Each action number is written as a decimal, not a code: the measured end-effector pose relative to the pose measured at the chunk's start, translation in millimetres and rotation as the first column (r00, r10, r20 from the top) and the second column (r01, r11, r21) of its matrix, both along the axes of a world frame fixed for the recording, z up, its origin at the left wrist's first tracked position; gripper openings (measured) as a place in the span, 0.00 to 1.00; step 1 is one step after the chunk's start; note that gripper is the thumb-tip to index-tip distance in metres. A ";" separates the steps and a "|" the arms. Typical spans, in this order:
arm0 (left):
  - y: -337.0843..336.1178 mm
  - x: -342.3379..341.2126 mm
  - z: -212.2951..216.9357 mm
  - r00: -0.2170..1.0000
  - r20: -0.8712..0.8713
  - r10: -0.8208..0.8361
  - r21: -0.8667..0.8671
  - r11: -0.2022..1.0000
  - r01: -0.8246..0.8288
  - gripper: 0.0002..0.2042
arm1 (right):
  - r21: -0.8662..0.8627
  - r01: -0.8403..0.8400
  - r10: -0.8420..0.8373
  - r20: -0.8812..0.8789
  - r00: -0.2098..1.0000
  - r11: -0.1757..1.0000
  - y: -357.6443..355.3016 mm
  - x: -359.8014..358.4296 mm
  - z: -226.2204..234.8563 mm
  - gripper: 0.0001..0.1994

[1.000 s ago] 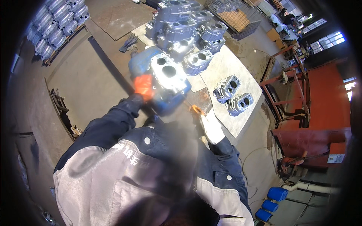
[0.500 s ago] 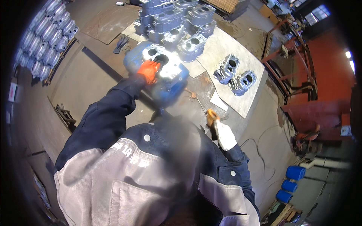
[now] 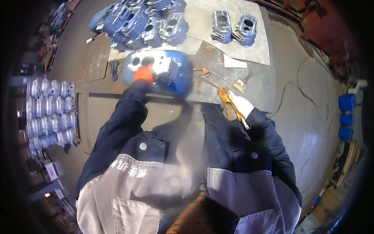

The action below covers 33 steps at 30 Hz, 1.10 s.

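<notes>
My left hand (image 3: 144, 75), in an orange-red glove, grips a metal housing casting (image 3: 165, 62) at its large round opening; the fingertips are partly hidden. Under the casting is a rounded blue base (image 3: 184, 64), blurred at its right side. My right hand (image 3: 240, 104), in a pale glove, is closed around an orange air blow gun (image 3: 225, 96). Its thin nozzle points left toward the casting, apart from my left hand. Just beyond the right hand lies a flat brush (image 3: 242, 84), near a rusty-brown tool with a rod (image 3: 202, 71).
Stacked castings (image 3: 130, 23) stand at the far left of the table, and two separate castings (image 3: 222, 27) (image 3: 246, 30) sit on a pale sheet (image 3: 259, 50). Dark gloves (image 3: 113, 69) lie left of the base. Shiny parts (image 3: 50, 111) are stacked at left; blue containers (image 3: 346, 117) stand right.
The view has turned and shifted, so the table now appears straighter. My right hand shows the blow gun more fully. My left hand stays on the casting.
</notes>
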<state>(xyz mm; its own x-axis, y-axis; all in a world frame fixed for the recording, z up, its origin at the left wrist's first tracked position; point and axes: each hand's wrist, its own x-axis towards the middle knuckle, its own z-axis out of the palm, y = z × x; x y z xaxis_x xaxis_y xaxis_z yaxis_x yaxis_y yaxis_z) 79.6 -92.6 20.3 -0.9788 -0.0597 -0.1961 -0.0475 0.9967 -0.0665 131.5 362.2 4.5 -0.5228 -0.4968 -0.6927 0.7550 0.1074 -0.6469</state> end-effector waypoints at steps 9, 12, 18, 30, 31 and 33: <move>-1.2 -2.5 0.8 1.000 0.001 -0.009 -0.028 1.000 0.009 0.18 | -0.454 0.516 -0.385 0.354 0.852 0.726 -19.2 7.6 -15.7 0.23; -2.7 -2.4 -2.2 1.000 -0.013 -0.015 -0.023 1.000 0.015 0.17 | -0.488 0.575 -0.407 0.413 0.815 0.657 -20.7 9.8 -16.1 0.23; -5.3 -0.5 -4.7 0.999 -0.021 -0.034 -0.026 0.999 0.033 0.18 | -0.573 0.388 -0.270 0.284 0.920 0.721 -24.4 3.8 -24.2 0.23; -5.8 -1.1 -5.7 0.998 -0.026 -0.053 -0.049 0.997 0.052 0.20 | -0.541 0.485 -0.291 0.407 0.866 0.687 -28.0 10.1 18.7 0.22; -5.8 -0.5 -6.4 0.997 -0.039 -0.060 -0.043 0.997 0.058 0.20 | -0.636 0.455 -0.257 0.384 0.887 0.623 -27.2 10.6 19.5 0.22; -7.3 0.6 -8.6 0.996 -0.066 -0.061 -0.044 0.997 0.058 0.20 | -0.395 0.489 -0.398 0.292 0.869 0.778 -20.6 10.3 22.0 0.22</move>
<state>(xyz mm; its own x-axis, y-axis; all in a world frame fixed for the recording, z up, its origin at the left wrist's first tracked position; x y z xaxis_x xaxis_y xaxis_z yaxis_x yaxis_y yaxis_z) 80.2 -99.9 11.7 -0.9917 -0.0077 -0.1280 0.0062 0.9942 -0.1073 141.8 341.5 26.5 -0.6491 -0.5151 -0.5598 0.7542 -0.5318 -0.3851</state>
